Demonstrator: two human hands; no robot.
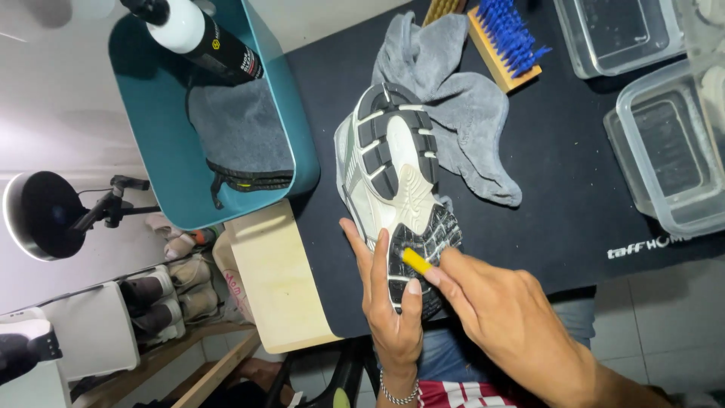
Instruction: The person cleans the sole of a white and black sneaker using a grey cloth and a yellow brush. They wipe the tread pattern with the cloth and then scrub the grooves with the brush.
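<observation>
Left hand [393,302] gripping upturned shoe [393,174], right hand [502,317] pressing yellow tool [416,261]

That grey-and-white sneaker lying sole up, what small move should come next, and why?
Probably a short stroke of the small yellow tool along the dark heel tread. The right hand already presses its tip there, while the left hand steadies the grey-and-white sneaker sole up on the black mat.
</observation>
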